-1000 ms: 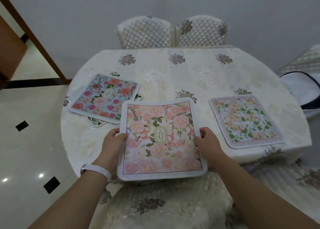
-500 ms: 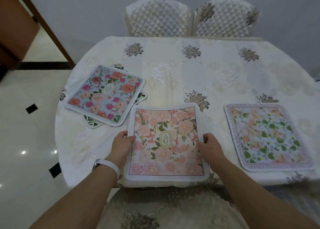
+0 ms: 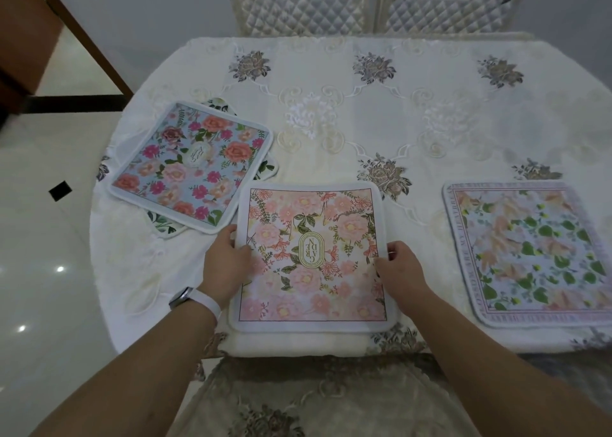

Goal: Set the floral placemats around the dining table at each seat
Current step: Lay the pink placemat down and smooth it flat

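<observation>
A pink floral placemat (image 3: 318,271) lies flat at the near edge of the round dining table (image 3: 364,112). My left hand (image 3: 225,261) grips its left edge and my right hand (image 3: 400,271) grips its right edge. A blue floral placemat (image 3: 192,165) rests at the table's left on top of a white leafy placemat (image 3: 162,226), of which only corners show. To the right lies a green-leaf placemat (image 3: 530,254) with a lilac border.
Two quilted chairs (image 3: 304,3) stand behind the far side of the table. A chair seat with an embroidered cover (image 3: 298,400) sits right below the near edge. Glossy tiled floor (image 3: 43,271) spreads to the left, with a wooden door frame (image 3: 82,36) beyond.
Both hands have carried the pink placemat forward and down; it now lies flat on the table near the edge. The view has moved closer to the table.
</observation>
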The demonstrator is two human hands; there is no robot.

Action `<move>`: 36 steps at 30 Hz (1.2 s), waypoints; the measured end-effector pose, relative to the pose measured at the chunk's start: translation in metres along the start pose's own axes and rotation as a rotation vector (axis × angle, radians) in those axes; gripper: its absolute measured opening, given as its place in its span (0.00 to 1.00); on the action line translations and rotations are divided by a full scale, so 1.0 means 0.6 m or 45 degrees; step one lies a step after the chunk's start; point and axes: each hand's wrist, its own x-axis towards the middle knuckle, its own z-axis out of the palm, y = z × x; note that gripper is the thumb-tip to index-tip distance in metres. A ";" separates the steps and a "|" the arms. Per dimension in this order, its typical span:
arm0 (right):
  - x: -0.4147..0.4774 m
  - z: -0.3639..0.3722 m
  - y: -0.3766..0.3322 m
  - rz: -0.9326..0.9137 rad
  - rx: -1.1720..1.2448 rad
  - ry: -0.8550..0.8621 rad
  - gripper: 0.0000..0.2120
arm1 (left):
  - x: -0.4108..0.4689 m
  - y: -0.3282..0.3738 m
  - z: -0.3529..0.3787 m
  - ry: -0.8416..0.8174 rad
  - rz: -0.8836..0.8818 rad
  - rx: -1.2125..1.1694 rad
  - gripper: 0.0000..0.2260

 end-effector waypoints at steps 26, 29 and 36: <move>0.027 0.021 0.000 -0.157 -0.349 0.005 0.11 | 0.019 -0.035 0.000 0.056 0.070 0.098 0.23; 0.026 0.021 0.003 -0.166 -0.383 0.013 0.12 | 0.014 -0.035 0.002 0.053 0.089 0.120 0.23; 0.026 0.026 0.002 -0.181 -0.463 0.030 0.07 | 0.018 -0.041 0.009 0.072 0.142 0.210 0.24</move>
